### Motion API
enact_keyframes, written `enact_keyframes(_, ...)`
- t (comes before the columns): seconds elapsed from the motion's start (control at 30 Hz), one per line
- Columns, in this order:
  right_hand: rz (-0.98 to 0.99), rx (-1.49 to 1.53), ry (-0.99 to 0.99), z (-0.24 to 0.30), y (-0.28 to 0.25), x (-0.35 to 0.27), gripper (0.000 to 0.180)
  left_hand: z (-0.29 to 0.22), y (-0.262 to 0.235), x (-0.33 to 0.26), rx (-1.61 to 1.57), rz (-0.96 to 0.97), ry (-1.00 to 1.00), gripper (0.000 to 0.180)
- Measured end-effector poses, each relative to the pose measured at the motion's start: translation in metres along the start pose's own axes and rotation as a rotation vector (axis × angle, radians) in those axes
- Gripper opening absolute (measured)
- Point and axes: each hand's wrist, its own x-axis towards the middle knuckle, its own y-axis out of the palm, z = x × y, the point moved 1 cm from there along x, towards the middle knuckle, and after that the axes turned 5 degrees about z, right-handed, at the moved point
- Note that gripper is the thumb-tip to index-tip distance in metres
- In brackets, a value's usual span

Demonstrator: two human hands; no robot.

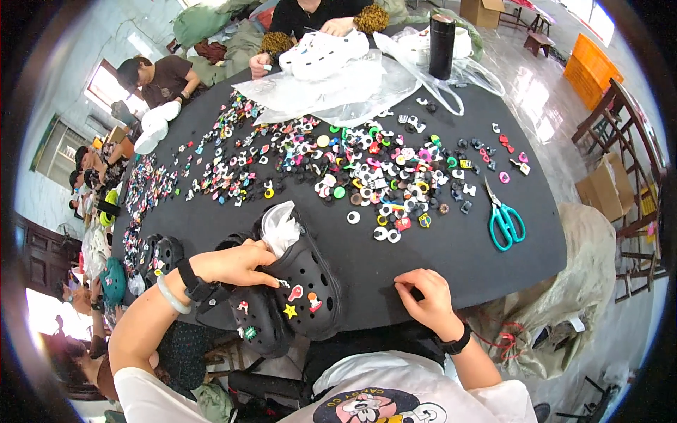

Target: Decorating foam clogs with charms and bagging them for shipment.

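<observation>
My left hand [236, 265] grips a black clog [319, 264] at its opening, the thumb side pressed on the outside beside a small pale charm [283, 283]. A red charm [295, 292], a yellow star charm [290, 311] and a red-orange charm [314, 302] sit on this clog. White plastic stuffing [281, 230] fills its opening. A second black clog [262, 326] with charms lies against its left side. My right hand [429, 302] rests at the table's near edge, fingers curled and the thumb brought close to them; whatever they hold, if anything, is hidden.
Loose colourful charms [384, 173] cover much of the black table [437, 247]. Scissors with teal handles [501, 211] lie at the right. Farther off stand white clogs [321, 56] on clear plastic, and a black cylinder [442, 48]. Co-workers sit opposite and along the left.
</observation>
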Motion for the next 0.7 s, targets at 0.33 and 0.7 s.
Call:
enact_keyframes(0.33,0.118,-0.029,0.015,0.003,-0.004,0.005,0.010,0.003,-0.003,0.012,-0.363,0.014,0.182,0.043)
enact_keyframes(0.7,0.085,-0.078,-0.019,0.006,-0.002,0.007,0.013,-0.019,0.012,0.006,-0.082,-0.268,0.015,0.038)
